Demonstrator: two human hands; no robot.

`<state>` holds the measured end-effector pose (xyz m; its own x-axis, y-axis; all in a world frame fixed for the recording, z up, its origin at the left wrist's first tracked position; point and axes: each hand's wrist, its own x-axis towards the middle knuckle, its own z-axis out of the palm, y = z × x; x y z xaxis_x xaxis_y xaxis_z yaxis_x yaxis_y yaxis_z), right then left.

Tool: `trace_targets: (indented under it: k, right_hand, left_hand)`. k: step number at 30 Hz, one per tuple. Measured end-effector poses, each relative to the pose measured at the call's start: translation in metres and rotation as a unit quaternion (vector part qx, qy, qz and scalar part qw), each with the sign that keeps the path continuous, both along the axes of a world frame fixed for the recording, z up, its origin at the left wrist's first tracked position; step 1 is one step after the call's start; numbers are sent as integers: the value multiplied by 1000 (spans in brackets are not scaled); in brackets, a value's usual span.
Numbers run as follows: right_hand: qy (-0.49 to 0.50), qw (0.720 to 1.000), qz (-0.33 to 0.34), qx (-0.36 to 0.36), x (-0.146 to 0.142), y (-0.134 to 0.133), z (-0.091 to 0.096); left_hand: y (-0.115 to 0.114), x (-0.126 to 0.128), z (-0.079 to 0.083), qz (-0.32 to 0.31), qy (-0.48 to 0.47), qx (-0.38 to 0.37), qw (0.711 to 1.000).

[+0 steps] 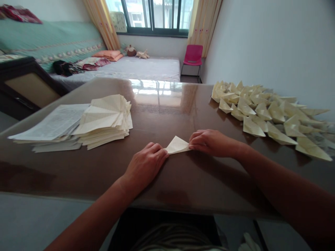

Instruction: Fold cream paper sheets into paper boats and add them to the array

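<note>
A small folded paper boat (177, 145), cream in colour and with a pointed peak, sits low over the brown table between my two hands. My left hand (148, 160) pinches its left tip, fingers pressed together. At the opposite tip, my right hand (208, 142) grips the paper between thumb and curled fingers. Both ends of the boat are covered by fingertips. To the left lies a pile of cream paper sheets (104, 122), some with crease lines. On the right spreads a large group of finished-looking paper boats (261, 111).
Printed white sheets (57, 120) lie beside the cream pile on the glossy brown table (162, 122). A white wall (267, 45) runs along the right. Beyond the table are a bed (146, 68), a pink chair (193, 55) and a window (157, 15).
</note>
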<state>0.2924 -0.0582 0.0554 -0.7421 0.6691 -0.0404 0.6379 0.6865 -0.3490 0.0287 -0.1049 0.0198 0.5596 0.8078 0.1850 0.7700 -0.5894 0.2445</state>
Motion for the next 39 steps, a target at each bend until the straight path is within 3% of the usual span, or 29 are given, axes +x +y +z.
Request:
trace_targets:
  k: [7, 14, 19, 23, 32, 36, 39]
  right_hand:
    - [106, 980, -108, -126, 0, 10, -18]
    - [147, 959, -164, -180, 1, 12, -22]
    - [132, 965, -154, -164, 1, 13, -22]
    - [62, 979, -160, -108, -1, 9, -19]
    - [-12, 994, -97, -49, 1, 7, -14]
    - [-27, 996, -78, -28, 1, 6, -13]
    - [-32, 997, -72, -20, 3, 7, -15]
  left_hand:
    - [19, -2, -2, 68, -75, -85, 991]
    - [17, 2, -1, 73, -32, -65, 995]
    - [16, 3, 2, 68, -3, -67, 995]
    - [15, 5, 2, 70, 25, -58, 996]
    - [8, 7, 2, 42, 91, -3, 995]
    - [5, 12, 0, -32, 86, 77, 993]
    - [6, 15, 1, -104, 102, 73, 987]
